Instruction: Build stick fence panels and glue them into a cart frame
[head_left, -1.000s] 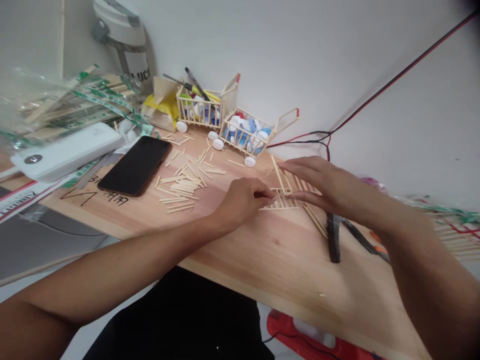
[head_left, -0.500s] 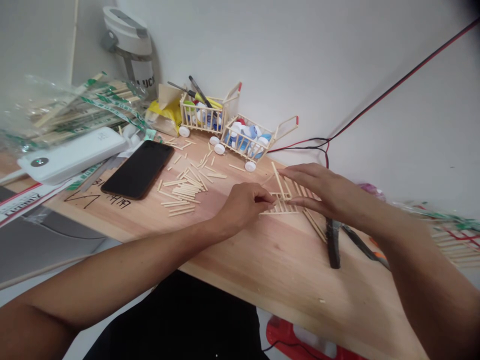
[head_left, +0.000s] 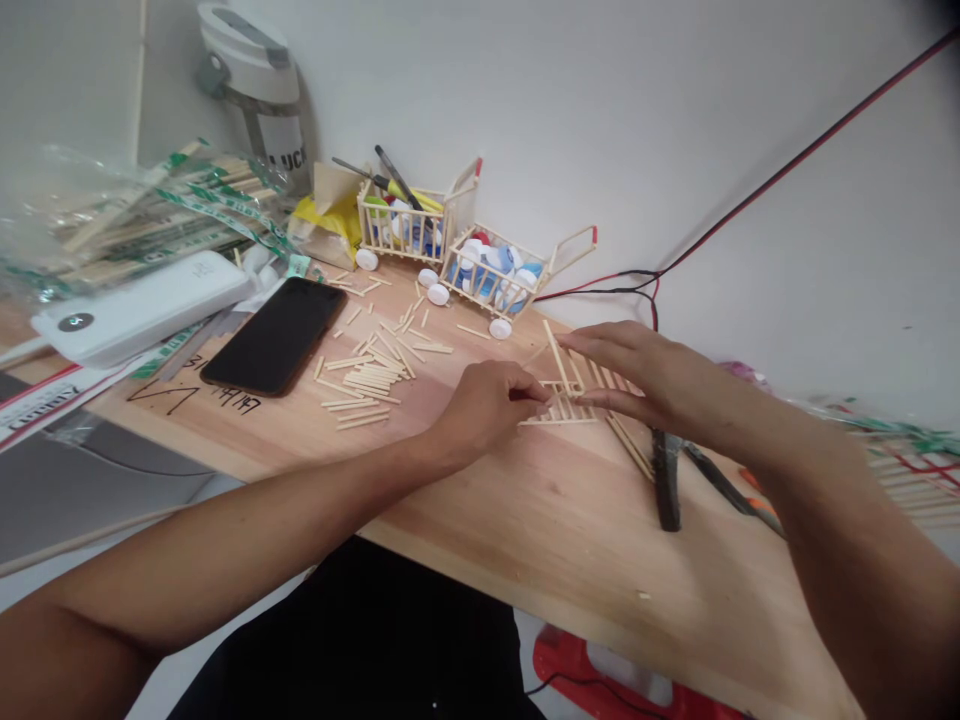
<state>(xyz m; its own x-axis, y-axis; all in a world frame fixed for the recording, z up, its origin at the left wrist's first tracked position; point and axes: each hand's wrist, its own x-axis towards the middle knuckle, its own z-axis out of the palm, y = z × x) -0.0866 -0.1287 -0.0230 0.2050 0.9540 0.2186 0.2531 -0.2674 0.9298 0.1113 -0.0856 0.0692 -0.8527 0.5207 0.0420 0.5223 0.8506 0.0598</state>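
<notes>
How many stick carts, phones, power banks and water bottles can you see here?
Stick carts: 2
Phones: 1
Power banks: 1
Water bottles: 1
Total: 5

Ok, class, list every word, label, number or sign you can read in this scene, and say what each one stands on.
"LUCK": on the bottle, the word possibly cut off at its edge.
"14/47", my best reading: black handwriting on the table.
"31", uncertain: handwriting beside the phone.
The power bank has a small logo and a round badge, both too small to read.
The red-edged strip has print too blurred to read.
</notes>
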